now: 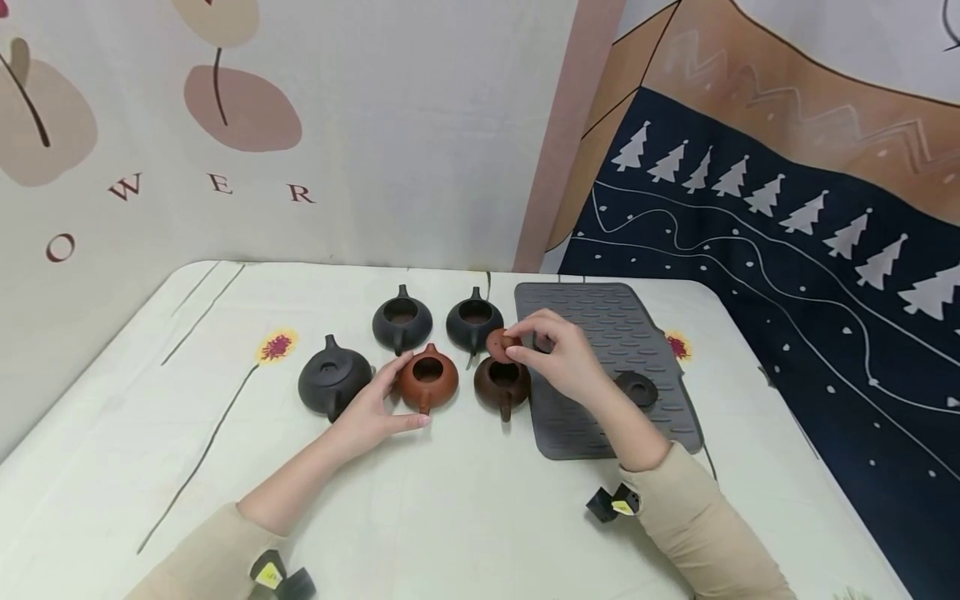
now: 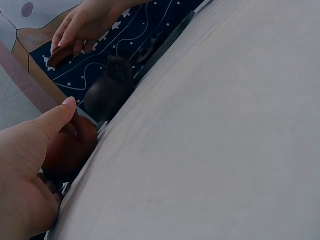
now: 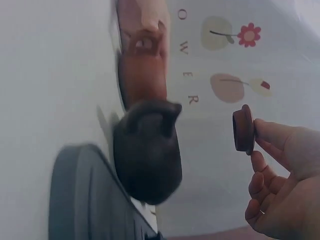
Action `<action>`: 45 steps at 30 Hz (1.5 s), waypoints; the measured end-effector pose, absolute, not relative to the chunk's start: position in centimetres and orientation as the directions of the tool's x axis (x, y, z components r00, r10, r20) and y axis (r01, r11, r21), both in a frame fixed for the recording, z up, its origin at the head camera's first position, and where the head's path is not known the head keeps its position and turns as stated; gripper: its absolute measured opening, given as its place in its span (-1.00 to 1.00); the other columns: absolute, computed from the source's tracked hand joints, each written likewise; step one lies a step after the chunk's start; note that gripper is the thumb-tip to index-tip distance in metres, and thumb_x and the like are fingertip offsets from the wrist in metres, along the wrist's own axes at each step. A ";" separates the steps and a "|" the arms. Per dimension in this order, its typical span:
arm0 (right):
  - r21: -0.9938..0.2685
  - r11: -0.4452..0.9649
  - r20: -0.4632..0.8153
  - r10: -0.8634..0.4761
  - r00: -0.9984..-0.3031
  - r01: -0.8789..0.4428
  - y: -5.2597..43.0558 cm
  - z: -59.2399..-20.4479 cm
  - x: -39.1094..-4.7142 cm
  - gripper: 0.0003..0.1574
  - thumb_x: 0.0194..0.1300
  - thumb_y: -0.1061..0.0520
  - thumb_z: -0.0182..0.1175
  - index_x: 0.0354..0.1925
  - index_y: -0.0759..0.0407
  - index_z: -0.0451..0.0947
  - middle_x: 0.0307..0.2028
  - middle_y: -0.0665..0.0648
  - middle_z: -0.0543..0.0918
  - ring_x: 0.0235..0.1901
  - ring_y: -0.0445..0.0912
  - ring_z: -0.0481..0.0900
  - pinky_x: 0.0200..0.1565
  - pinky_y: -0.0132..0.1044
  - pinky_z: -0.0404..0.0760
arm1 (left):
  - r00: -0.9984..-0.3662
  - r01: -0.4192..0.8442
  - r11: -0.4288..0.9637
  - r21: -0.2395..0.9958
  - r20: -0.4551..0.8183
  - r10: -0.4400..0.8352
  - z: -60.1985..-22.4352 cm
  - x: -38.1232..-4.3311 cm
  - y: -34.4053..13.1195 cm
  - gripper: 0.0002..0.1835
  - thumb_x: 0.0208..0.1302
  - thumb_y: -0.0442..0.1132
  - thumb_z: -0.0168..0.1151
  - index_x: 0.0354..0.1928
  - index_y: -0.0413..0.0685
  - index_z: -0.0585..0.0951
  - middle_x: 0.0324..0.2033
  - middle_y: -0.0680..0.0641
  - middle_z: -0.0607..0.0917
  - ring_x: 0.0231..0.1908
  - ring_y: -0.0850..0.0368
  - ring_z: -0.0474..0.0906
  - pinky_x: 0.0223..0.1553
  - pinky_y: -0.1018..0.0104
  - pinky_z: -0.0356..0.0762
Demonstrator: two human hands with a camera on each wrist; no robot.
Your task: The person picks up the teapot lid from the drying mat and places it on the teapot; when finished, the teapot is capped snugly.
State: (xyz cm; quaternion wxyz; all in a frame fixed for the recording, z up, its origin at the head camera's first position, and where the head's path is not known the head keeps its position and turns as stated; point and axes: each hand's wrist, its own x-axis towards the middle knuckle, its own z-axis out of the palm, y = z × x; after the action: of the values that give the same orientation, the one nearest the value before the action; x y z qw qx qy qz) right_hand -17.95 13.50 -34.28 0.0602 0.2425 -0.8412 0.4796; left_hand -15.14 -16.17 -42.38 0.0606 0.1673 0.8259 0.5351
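Observation:
A reddish clay teapot (image 1: 442, 385) without a lid stands on the table, its round opening showing. My left hand (image 1: 367, 417) holds it from the left, fingers along its side and thumb by the handle. In the left wrist view the thumb lies close to the handle of that teapot (image 2: 72, 150). My right hand (image 1: 558, 354) pinches a reddish-brown lid (image 3: 244, 131) by its knob between thumb and fingers. This lid is raised above the table, near the back rim of a dark brown open teapot (image 1: 491, 396).
Two black open teapots, one left (image 1: 402, 333) and one right (image 1: 465, 329), stand behind. A lidded black teapot (image 1: 330, 383) is left of my left hand. On the right lies a grey ridged mat (image 1: 585, 433) bearing a dark lid (image 1: 636, 389).

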 end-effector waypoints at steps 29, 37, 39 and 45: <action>-0.757 0.365 0.314 -0.524 -0.791 -0.542 6.3 -36.0 -19.2 -0.79 0.20 0.20 0.35 -0.16 0.17 0.69 -0.23 0.00 0.59 -0.19 0.11 0.49 -0.19 -0.03 0.47 | -0.940 0.190 0.387 0.902 0.053 0.338 -41.8 -14.8 -16.0 0.04 0.05 -0.18 0.49 0.47 -0.18 0.05 0.41 -0.24 0.11 0.38 -0.18 0.05 0.33 -0.08 0.04; -0.744 0.387 0.292 -0.544 -0.786 -0.544 5.1 -36.4 -19.9 -0.80 0.20 0.17 0.35 -0.16 0.15 0.69 -0.23 -0.02 0.61 -0.17 0.08 0.51 -0.18 -0.22 0.44 | -0.937 0.196 0.371 0.908 0.062 0.344 -41.9 -14.8 -16.1 0.05 0.05 -0.17 0.49 0.47 -0.19 0.04 0.41 -0.25 0.10 0.38 -0.18 0.04 0.33 -0.06 0.04; -0.739 0.399 0.281 -0.549 -0.787 -0.542 4.8 -36.4 -20.0 -0.80 0.20 0.16 0.35 -0.16 0.14 0.69 -0.24 -0.03 0.62 -0.18 0.06 0.52 -0.18 -0.26 0.42 | -0.937 0.195 0.365 0.910 0.063 0.344 -41.9 -14.8 -16.1 0.04 0.05 -0.17 0.49 0.48 -0.17 0.04 0.41 -0.25 0.11 0.38 -0.17 0.04 0.33 -0.06 0.03; -0.726 0.439 0.244 -0.554 -0.796 -0.529 4.4 -36.7 -20.4 -0.82 0.21 0.15 0.35 -0.17 0.12 0.69 -0.25 -0.05 0.62 -0.21 -0.06 0.52 -0.18 -0.29 0.43 | -0.936 0.193 0.354 0.915 0.064 0.345 -42.0 -14.9 -16.1 0.03 0.07 -0.21 0.48 0.48 -0.16 0.04 0.41 -0.24 0.10 0.39 -0.17 0.02 0.34 -0.05 0.01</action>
State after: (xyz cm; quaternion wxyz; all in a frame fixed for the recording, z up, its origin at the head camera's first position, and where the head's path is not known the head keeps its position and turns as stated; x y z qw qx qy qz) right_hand -20.42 4.39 -36.73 -0.0150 0.3193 -0.8482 0.4223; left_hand -14.85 -16.10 -42.03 0.0700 0.1642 0.8197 0.5443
